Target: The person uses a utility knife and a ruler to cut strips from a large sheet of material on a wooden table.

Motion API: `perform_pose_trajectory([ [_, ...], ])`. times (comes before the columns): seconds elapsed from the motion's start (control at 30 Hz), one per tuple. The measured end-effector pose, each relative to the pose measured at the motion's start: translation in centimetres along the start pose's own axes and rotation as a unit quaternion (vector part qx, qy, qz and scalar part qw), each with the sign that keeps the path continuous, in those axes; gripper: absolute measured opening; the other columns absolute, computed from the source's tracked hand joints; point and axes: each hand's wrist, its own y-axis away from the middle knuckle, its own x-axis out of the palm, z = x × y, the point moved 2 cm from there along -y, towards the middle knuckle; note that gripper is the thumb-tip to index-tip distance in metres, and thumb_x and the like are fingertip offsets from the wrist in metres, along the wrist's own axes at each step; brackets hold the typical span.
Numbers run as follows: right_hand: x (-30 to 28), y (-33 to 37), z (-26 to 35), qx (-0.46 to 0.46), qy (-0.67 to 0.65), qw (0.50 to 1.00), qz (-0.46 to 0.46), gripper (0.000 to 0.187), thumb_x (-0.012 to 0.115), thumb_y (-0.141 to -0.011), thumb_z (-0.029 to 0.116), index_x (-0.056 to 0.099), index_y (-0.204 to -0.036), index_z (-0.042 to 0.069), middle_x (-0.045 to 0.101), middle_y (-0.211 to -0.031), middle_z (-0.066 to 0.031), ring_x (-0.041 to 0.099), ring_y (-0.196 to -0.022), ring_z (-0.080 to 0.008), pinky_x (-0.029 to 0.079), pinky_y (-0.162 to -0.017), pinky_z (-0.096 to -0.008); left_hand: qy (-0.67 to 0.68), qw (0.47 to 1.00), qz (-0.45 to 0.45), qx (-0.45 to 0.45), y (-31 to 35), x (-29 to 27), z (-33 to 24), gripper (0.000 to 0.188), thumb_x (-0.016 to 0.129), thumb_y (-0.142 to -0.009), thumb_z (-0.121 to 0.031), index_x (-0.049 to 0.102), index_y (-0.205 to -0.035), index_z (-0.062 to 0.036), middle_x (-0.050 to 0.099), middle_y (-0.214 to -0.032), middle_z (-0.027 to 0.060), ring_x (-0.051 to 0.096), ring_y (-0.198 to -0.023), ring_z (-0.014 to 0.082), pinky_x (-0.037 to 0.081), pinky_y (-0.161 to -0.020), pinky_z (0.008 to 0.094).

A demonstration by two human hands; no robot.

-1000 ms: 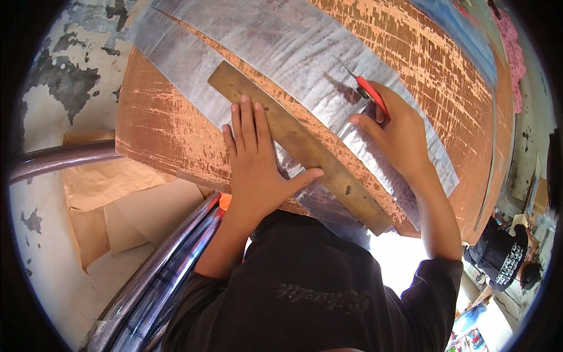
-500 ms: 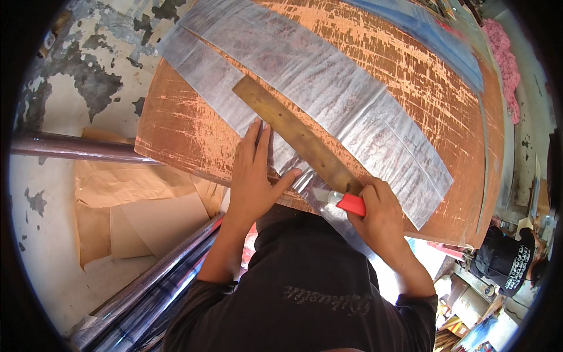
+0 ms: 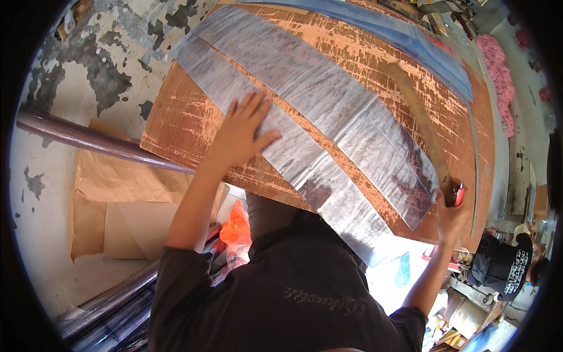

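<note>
My left hand (image 3: 241, 132) lies flat with fingers spread on a narrow strip of clear plastic film (image 3: 337, 202), near its far left part. A long slit of bare board separates this strip from a wider sheet of the same film (image 3: 328, 94). Over on the right, my right hand (image 3: 449, 216) grips the near end of a long brownish ruler (image 3: 417, 108), which looks blurred. That same hand also holds a red-handled utility knife (image 3: 460, 195); its blade is hard to make out. Beneath the film is a worn reddish-brown board (image 3: 176, 120).
Blue-tinted film (image 3: 410, 38) lies along the far edge of the board. At left, a dark roll (image 3: 88, 134) juts out above brown paper (image 3: 117, 182). Several shiny rolls (image 3: 111, 311) lie lower left, near an orange bag (image 3: 236, 226). Another person (image 3: 504, 264) is at far right.
The ruler has come off the narrow strip and moved right, with my right hand and the knife. My left hand has shifted up the strip and spread out. The slit shows uncovered.
</note>
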Motion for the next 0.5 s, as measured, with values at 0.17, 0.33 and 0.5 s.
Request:
perform_pose_trajectory([
  [0.17, -0.1, -1.9, -8.5, 0.026, 0.055, 0.996, -0.059, 0.055, 0.090, -0.091, 0.019, 0.070, -0.138, -0.001, 0.078, -0.123, -0.0231, 0.076, -0.116, -0.0396, 0.058, -0.100, -0.0479, 0.023, 0.998, 0.004, -0.050, -2.2, -2.5, 6.7, 0.082, 0.064, -0.108, -0.060, 0.053, -0.164, -0.0011, 0.039, -0.178, 0.0214, 0.037, -0.165, 0.0425, 0.025, -0.135, 0.0609],
  [0.33, -1.4, -0.3, -7.9, 0.026, 0.096, 0.994, -0.044, 0.046, 0.081, -0.100, 0.028, 0.070, -0.134, -0.001, 0.076, -0.116, -0.0269, 0.075, -0.108, -0.0455, 0.056, -0.093, -0.0510, -0.016, 0.983, -0.041, -0.177, -8.3, -5.2, 18.8, 0.089, 0.069, -0.103, -0.065, 0.059, -0.156, 0.0054, 0.049, -0.169, 0.0311, 0.049, -0.156, 0.0450, 0.043, -0.126, 0.0495],
  [0.5, -1.6, 8.7, -4.7, 0.117, 0.069, 0.991, 0.009, 0.034, 0.074, -0.108, 0.026, 0.067, -0.123, -0.003, 0.072, -0.092, -0.0203, 0.073, -0.082, -0.0340, 0.055, -0.074, -0.0474, -0.004, 0.927, -0.148, -0.344, -9.3, -6.0, 39.6, 0.076, 0.075, -0.098, -0.065, 0.077, -0.120, 0.0075, 0.077, -0.124, 0.0329, 0.078, -0.111, 0.0420, 0.059, -0.097, 0.0510],
])
